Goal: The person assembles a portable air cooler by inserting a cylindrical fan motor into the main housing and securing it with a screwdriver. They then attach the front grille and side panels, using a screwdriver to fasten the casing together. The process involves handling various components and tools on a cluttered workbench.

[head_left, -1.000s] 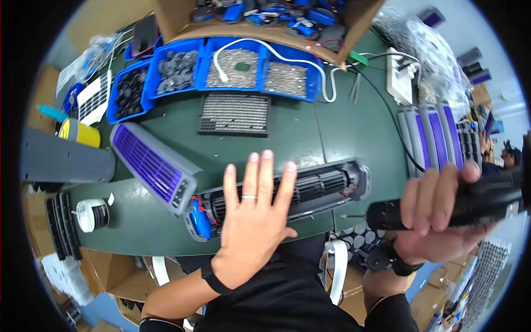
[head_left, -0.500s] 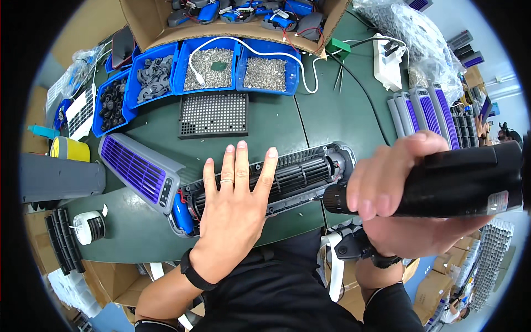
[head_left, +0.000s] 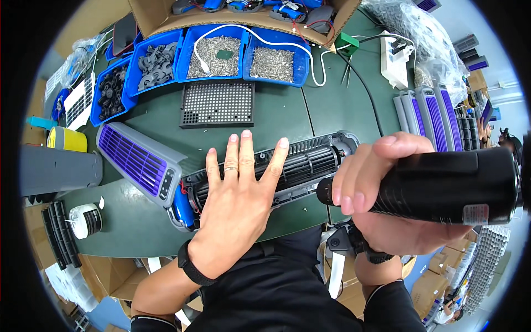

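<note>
My left hand [head_left: 238, 188] lies with fingers spread across the open grey housing [head_left: 296, 195] of a small tower fan, pressing on its near-left half. Under and beyond the fingers runs a long black fan rotor [head_left: 310, 167]. At the housing's left end sits a blue battery pack [head_left: 182, 206] with red wires. A grey cover with a purple grille [head_left: 134, 161] leans there, beside the battery. My right hand [head_left: 381, 177] is wrapped round a black electric screwdriver [head_left: 453, 185]. Its nose is over the right end of the housing; the bit's tip is hidden.
Blue bins hold screws [head_left: 272, 63], grey parts [head_left: 156, 67] and black knobs [head_left: 114, 99]. Before them sits a screw tray [head_left: 218, 105]. Purple-grilled covers [head_left: 428, 116] stand at right, near a power strip [head_left: 394, 63]. A cardboard box [head_left: 238, 23] is at the back.
The view has shifted slightly. My right hand and the screwdriver have moved a little left over the housing, and the bit seen earlier is now hidden. My left hand stays spread on the housing.
</note>
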Demonstrator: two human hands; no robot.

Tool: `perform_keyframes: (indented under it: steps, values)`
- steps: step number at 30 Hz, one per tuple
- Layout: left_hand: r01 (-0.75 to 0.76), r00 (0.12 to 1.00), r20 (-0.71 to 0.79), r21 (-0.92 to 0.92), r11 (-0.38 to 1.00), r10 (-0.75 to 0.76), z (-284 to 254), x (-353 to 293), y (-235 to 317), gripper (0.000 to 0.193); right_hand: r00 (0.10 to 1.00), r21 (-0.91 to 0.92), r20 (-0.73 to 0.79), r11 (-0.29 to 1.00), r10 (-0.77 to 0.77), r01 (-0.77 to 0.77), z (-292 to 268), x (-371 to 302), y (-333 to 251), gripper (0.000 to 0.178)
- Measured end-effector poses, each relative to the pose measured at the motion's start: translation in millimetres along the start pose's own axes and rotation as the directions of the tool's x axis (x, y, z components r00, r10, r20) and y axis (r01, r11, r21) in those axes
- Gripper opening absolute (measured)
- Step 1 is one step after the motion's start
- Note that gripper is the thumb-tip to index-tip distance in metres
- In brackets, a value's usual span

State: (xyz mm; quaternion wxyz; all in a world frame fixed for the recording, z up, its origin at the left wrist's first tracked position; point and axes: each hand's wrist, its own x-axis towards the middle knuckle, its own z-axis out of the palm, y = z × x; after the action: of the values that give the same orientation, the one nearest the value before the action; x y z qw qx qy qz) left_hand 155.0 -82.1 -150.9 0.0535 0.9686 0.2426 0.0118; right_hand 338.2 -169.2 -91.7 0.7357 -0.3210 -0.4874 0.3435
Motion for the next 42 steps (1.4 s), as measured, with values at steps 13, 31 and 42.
perform_keyframes:
  steps: [13,31,42]
  values:
    - [-0.027,0.999,-0.031,-0.056,0.998,0.026,-4.2,1.0,-1.3,0.081,0.998,-0.071,-0.027,0.996,0.050,-0.052,-4.0,-2.4,1.4,0.109]
    - [-0.010,1.000,-0.023,-0.117,0.993,0.007,-4.2,0.3,-0.3,0.098,0.994,-0.074,-0.055,0.993,0.090,-0.094,-0.5,-7.0,4.3,0.105]
    - [-0.011,1.000,-0.022,-0.123,0.992,0.008,-4.6,-0.2,0.2,0.098,0.992,-0.072,-0.065,0.991,0.110,-0.114,2.7,-9.0,4.2,0.103]
